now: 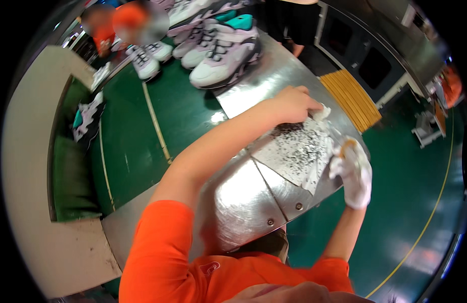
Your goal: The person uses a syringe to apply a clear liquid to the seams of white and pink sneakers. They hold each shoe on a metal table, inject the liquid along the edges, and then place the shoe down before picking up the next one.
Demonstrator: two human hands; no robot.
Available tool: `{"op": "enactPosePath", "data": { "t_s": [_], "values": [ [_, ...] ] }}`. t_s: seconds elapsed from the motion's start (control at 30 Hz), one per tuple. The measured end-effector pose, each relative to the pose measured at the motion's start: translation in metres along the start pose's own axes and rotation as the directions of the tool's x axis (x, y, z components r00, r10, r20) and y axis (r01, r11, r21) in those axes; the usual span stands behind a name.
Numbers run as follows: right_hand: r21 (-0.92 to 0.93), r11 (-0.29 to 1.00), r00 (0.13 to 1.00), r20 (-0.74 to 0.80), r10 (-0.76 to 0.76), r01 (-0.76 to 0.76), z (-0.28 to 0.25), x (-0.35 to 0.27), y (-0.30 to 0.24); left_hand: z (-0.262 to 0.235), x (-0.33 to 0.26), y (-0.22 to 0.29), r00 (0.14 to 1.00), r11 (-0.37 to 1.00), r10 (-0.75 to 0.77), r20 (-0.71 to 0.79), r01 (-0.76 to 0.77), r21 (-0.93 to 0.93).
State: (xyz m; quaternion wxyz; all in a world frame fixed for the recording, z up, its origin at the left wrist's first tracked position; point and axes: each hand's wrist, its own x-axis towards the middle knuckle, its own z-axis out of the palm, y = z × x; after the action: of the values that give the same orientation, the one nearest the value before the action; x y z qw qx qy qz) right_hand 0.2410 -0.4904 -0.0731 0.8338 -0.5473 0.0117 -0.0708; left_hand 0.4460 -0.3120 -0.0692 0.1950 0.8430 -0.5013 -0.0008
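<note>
speckled white sheet (289, 164): i see it lying on the steel worktable (233, 202), between the two hands, scattered with black specks (305, 147).
white wad (322, 112): at the sheet's far corner, right by the fingertips of the left hand (296, 105).
left hand: bare, stretched over the sheet's far side, fingers bent toward the wad; i cannot tell whether they are clamped on it.
right hand (352, 174): in a white glove, just beside the sheet's right edge, fingers curled; it is blurred, so i cannot tell if they close on anything.
tan-orange patch (348, 147): at the top of the glove; held thing or glove part, i cannot say.
sneakers (226, 54): white and lilac with teal lining, clustered beyond the left forearm (218, 136).
green surface (127, 134): left of the worktable, crossed by pale lines.
yellow slats (351, 101): past the worktable's far edge, near a dark cabinet (375, 68).
co-worker (103, 39): top left, in orange.
</note>
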Motion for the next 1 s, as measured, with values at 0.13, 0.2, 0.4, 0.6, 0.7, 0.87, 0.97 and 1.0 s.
{"op": "enactPosePath", "data": {
  "t_s": [0.13, 0.2, 0.4, 0.6, 0.7, 0.87, 0.97, 1.0],
  "values": [
    [-0.045, 0.997, 0.998, 0.036, -0.06, 0.061, 0.051, -0.05, -0.011, -0.016, -0.043, -0.009, 0.847, 0.982, -0.113, -0.519, 0.015, -0.189],
    [0.057, 0.998, 0.996, 0.094, 0.011, -0.017, 0.07, -0.07, 0.002, -0.047, -0.079, -0.024, 0.614, 0.797, -0.59, -0.524, 0.338, -0.501],
    [-0.238, 0.968, 0.972, 0.232, -0.024, 0.081, 0.094, -0.076, 0.072, -0.069, -0.151, -0.141, 0.243, -0.249, -0.929, 0.281, 0.153, -0.956],
    [-0.312, 0.948, 0.994, 0.104, -0.037, 0.068, 0.105, -0.071, 0.065, -0.083, -0.143, -0.115, 0.313, 0.263, -0.933, -0.177, 0.256, -0.93],
    [-0.347, 0.935, 0.993, 0.117, -0.028, 0.067, 0.109, -0.074, 0.07, -0.128, -0.166, -0.089, 0.409, 0.754, -0.585, -0.701, 0.592, -0.284],
    [-0.405, 0.909, 0.992, 0.116, -0.049, 0.092, 0.109, -0.076, 0.067, -0.211, -0.216, 0.04, 0.678, 0.843, 0.044, -0.734, 0.369, 0.392],
    [-0.413, 0.902, 0.989, 0.116, -0.089, 0.129, 0.107, -0.077, 0.068, -0.25, -0.269, 0.09, 0.703, 0.928, -0.067, -0.708, 0.305, 0.214],
    [-0.418, 0.9, 0.99, 0.111, -0.083, 0.122, 0.11, -0.077, 0.067, -0.253, -0.285, 0.096, 0.712, 0.959, -0.146, -0.687, 0.271, 0.077]
  ]
}}
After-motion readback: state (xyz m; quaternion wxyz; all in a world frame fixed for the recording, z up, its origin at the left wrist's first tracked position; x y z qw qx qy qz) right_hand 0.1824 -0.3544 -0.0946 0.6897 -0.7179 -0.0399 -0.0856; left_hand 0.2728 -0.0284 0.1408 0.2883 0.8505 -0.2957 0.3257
